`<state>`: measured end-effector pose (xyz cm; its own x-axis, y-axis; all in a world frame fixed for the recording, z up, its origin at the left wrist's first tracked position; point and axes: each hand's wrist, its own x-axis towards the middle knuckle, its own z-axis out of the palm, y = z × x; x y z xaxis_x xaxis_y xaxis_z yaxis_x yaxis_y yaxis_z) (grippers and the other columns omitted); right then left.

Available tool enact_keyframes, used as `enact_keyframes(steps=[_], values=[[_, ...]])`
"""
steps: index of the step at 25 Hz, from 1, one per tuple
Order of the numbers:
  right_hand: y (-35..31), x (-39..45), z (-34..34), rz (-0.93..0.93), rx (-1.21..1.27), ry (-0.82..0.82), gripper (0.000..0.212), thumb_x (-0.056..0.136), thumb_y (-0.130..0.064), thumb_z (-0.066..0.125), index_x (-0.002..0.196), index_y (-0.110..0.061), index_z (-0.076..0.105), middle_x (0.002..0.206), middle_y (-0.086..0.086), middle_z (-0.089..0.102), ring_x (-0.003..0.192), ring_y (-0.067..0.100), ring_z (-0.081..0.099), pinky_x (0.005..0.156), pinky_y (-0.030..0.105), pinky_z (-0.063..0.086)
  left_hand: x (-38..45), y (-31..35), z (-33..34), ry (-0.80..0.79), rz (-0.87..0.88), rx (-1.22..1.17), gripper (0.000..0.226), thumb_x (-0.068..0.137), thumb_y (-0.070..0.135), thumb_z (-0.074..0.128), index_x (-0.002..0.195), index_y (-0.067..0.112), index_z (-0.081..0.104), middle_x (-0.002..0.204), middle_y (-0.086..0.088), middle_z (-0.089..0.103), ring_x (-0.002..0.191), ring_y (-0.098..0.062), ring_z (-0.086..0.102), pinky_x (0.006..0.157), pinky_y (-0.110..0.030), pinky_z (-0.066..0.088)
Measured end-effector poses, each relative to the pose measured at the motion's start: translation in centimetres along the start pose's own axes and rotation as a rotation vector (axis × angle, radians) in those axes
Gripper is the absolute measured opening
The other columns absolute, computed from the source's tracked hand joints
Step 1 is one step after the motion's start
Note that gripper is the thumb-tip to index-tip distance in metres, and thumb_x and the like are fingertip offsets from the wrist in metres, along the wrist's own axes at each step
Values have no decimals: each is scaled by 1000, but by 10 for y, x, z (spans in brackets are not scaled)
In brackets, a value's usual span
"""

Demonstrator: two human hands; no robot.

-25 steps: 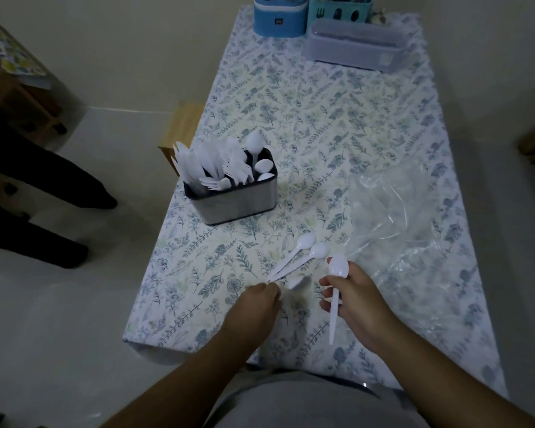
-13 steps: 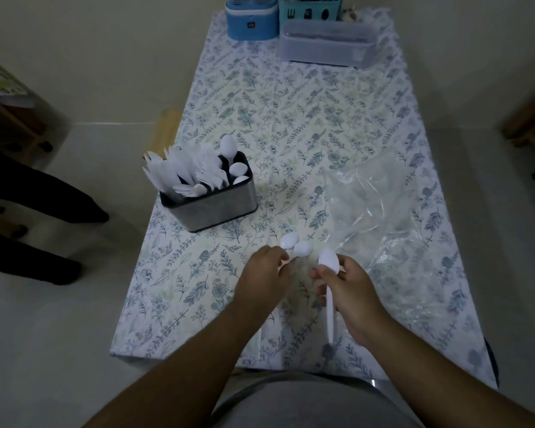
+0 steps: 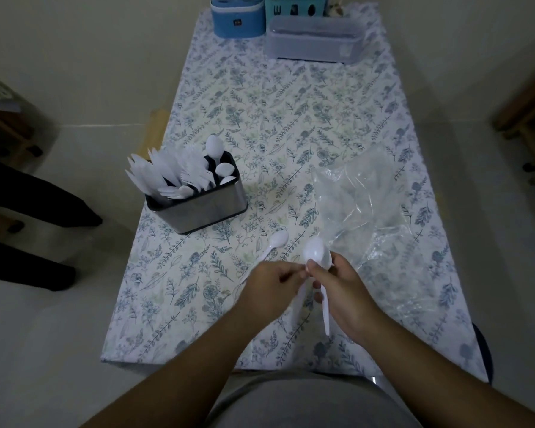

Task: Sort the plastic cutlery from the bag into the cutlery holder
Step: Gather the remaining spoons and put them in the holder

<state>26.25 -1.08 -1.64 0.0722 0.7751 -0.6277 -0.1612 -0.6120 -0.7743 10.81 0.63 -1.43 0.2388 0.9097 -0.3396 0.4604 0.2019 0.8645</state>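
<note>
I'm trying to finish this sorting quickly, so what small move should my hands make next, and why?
Probably pick up the loose spoon with the left hand. The right hand already grips two spoons, and the left hand's fingers are right at their necks, beside the one lying on the tablecloth. Then all could go together into the holder, at its spoon end.
</note>
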Motion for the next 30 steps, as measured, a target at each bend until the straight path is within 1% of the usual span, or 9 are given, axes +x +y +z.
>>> enact_keyframes(steps=[2,5,9,13,15,19,25,27,30], values=[[-2,-1,4,-33,-80,38,14,102,-21,57,112,-23,66,97,5,75,86,17,72,68,26,54,-9,1,5,-84,84,116,16,95,19,64,96,23,80,68,1,71,53,-6,57,56,-21,49],[-1,-1,4,-43,-233,128,18,103,-21,50,103,-27,67,89,5,75,85,22,72,73,35,56,1,-9,2,133,142,337,11,92,22,64,93,23,75,79,9,69,69,-4,61,66,-23,54],[2,-4,0,21,-142,88,17,104,-17,51,116,-20,63,87,7,66,59,16,55,52,31,47,24,-42,-12,307,-12,448,27,90,21,69,116,15,62,108,3,59,101,-12,53,83,-22,44],[5,-2,-2,112,-46,52,28,100,-9,54,126,-17,58,96,9,61,64,16,49,48,27,39,33,-50,-20,208,-50,572,16,96,15,60,111,12,60,99,-5,64,84,-14,54,70,-23,42],[2,-2,0,141,55,33,35,97,-1,51,127,-17,58,99,11,60,66,17,49,48,28,37,24,-37,-23,197,-35,437,23,99,13,56,121,15,61,92,-2,68,72,-9,59,62,-19,45],[-4,-1,4,106,106,-28,37,97,2,43,125,-14,61,103,16,67,76,22,57,60,33,44,-14,-5,-14,35,-24,-86,43,94,15,67,132,33,60,89,6,75,55,2,58,54,-13,48],[-4,-3,22,47,246,-136,38,99,-6,39,120,-13,70,113,24,71,106,35,68,91,48,53,-26,-3,1,81,44,-19,38,94,15,66,129,31,65,94,5,73,77,-2,68,79,-19,57],[-3,-1,25,28,252,-196,41,105,-9,39,135,-19,64,124,19,71,118,31,67,104,47,51,-28,1,-3,157,81,60,30,96,17,64,123,27,70,98,3,65,82,4,62,78,-7,48],[-1,-4,28,5,114,-201,40,106,-16,49,143,-29,56,131,6,70,118,21,68,102,42,54,-23,11,-15,242,30,33,13,97,27,62,100,26,74,92,9,65,82,5,61,70,-5,44]])
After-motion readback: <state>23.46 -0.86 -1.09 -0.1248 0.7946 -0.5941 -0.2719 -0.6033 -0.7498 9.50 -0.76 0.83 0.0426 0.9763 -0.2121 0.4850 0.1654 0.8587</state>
